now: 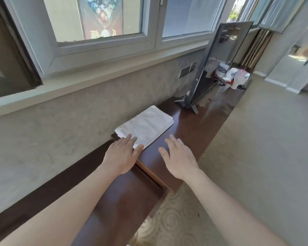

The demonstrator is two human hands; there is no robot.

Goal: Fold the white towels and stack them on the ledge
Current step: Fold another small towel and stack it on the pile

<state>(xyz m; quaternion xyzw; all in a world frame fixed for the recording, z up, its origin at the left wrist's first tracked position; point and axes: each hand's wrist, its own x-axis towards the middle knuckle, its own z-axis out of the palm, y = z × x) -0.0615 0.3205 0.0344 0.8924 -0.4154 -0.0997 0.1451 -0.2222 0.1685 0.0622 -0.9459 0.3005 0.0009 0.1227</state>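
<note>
A folded white towel (146, 126) lies flat on the dark brown wooden ledge (188, 128) that runs along the wall under the window. My left hand (122, 153) is open, palm down, its fingertips resting on the towel's near corner. My right hand (179, 157) hovers open over the bare wood just right of the towel, fingers spread, holding nothing. No other towel is in view.
A flat television (219, 63) stands on the ledge beyond the towel, with bags and clutter (236, 77) behind it. A pale windowsill (89, 78) runs above the wall. Patterned beige carpet (256, 157) covers the floor to the right.
</note>
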